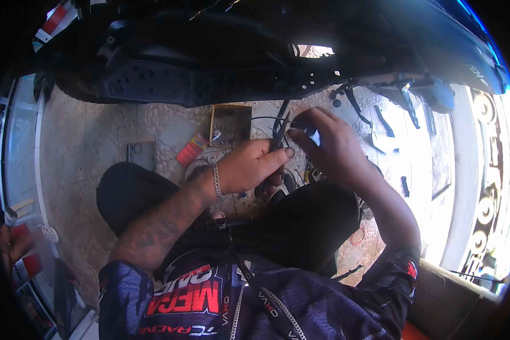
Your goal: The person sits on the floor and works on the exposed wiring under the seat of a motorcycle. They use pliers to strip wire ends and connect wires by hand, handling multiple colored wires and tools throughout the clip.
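- On my feed, the left hand (248,169) gripped a dark tool (279,137) between both hands.
- The right hand (330,139) was near its tip and a cable (260,118); I couldn't tell its grip.

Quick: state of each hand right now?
Left hand: closed, holding a dark, slender, pointed hand tool.
Right hand: fingers bent beside the tool's tip, near a thin, black, curved cable; whether its grip is closed cannot be told.

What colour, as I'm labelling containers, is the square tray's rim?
Yellow; the tray's rim shows best in the head view.
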A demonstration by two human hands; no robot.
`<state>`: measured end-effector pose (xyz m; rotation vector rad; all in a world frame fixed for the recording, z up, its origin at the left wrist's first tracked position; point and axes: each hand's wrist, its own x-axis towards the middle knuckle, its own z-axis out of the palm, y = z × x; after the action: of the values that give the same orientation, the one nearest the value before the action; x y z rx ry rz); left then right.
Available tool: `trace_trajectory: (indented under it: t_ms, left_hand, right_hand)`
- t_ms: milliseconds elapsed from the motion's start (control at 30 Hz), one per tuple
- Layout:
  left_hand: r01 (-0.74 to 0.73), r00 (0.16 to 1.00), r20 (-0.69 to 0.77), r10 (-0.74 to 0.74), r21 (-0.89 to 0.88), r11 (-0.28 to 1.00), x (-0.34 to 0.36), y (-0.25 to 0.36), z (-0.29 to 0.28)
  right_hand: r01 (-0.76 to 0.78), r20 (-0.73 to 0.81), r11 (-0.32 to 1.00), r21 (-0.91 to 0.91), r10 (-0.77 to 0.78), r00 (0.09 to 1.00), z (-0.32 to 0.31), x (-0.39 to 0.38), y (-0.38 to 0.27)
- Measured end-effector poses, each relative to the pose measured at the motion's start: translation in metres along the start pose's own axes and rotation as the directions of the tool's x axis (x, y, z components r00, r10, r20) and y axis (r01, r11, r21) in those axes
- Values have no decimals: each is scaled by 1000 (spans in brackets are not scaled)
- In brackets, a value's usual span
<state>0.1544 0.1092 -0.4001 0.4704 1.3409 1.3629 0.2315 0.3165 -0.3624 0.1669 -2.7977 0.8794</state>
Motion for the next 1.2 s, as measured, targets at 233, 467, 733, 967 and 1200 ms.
trace_trajectory:
  t_ms: [233,467,733,967,1200]
  left_hand:
    - [-3,1000,2,2,90,996,-2,4,-4]
    - [-23,996,-85,30,81,996,-2,7,-4]
    - [-65,984,-156,83,117,991,7,0,-4]
    - [-217,953,-176,245,164,962,14,-3,-1]
    - [-272,862,-316,396,369,889,6,10,5]
  right_hand:
    - [-47,47,996,75,44,998,1,7,0]
    - [-331,185,801,499,275,944,3,14,-6]
    - [-432,182,727,533,400,898,25,28,-8]
    - [-157,-122,860,485,245,962,37,34,5]
    - [-72,-104,950,304,108,989,26,47,38]
